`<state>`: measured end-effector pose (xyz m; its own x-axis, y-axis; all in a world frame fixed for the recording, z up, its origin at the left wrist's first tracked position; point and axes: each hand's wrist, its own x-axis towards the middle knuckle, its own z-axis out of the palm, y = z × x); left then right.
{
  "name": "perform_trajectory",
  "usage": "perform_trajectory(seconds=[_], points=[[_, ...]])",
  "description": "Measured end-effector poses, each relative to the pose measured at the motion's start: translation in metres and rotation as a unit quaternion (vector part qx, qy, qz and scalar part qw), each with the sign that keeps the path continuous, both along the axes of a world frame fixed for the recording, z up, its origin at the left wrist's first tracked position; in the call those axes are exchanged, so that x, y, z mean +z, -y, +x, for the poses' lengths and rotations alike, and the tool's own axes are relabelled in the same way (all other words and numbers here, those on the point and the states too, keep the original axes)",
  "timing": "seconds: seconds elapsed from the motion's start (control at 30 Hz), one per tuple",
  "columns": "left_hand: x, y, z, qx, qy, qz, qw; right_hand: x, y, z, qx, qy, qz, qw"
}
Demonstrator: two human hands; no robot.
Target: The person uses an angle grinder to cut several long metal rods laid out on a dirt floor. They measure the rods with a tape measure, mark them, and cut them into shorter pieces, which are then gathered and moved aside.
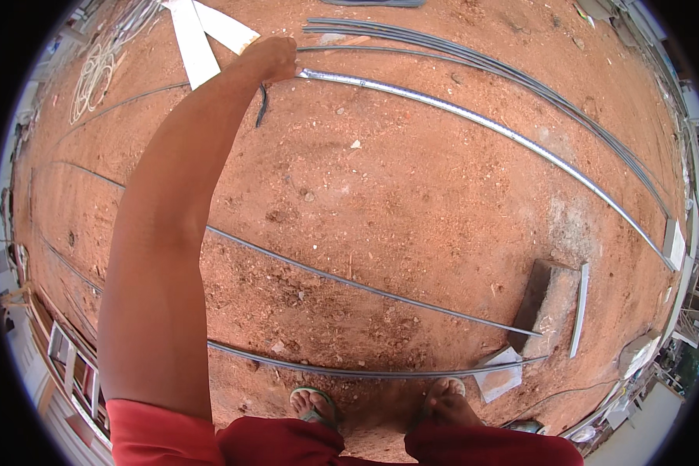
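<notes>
- Apparently, the step in hand is holding a long pale strip, probably a measuring tape, stretched out beside a bundle of dark rods
- The left hand reaches far forward from the lower left, its fingers curled closed around the near end of the strip; the exact contact of the fingertips is hidden
- The right hand is out of view, so whether it is open or closed cannot be told
- The strip lies over reddish bare ground, running from the left hand across to the far right, where its other end meets a small pale block; whether it is fixed there cannot be told
- It looks narrow, silvery white and shiny, with small dark marks near the hand; its bow is probably the wide lens bending a straight edge
- As a judgement, the next move calls for a steady grip on this end, with the strip drawn straight and lined up with the rods
- Nearer the body, a single rod slants to a rough concrete block
- Two sandalled feet stand at the lower edge, below more dark rods
</notes>
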<state>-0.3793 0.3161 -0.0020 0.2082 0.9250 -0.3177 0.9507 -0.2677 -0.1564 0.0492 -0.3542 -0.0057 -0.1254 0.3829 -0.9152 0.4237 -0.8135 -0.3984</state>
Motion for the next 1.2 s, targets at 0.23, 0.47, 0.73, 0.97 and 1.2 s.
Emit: perform_trajectory(seconds=[0.23,0.47,0.73,0.97,1.2], points=[[-0.006,-0.003,-0.007,0.025,0.025,0.009,0.999,0.050,-0.037,-0.022,-0.039,0.017,0.006,0.999],[0.006,0.005,0.008,0.051,0.038,-0.006,0.998,0.102,-0.022,0.013,-0.251,-0.042,-0.047,0.966],[0.006,0.006,0.010,0.067,0.054,-0.025,0.996,0.154,-0.010,0.007,-0.264,0.106,0.070,0.956],[-0.001,-0.002,0.005,0.091,0.056,-0.038,0.993,0.193,-0.014,-0.036,-0.335,-0.018,-0.012,0.942],[0.000,-0.007,0.005,0.075,0.057,-0.027,0.995,0.198,-0.012,-0.067,-0.406,-0.275,-0.112,0.864]])
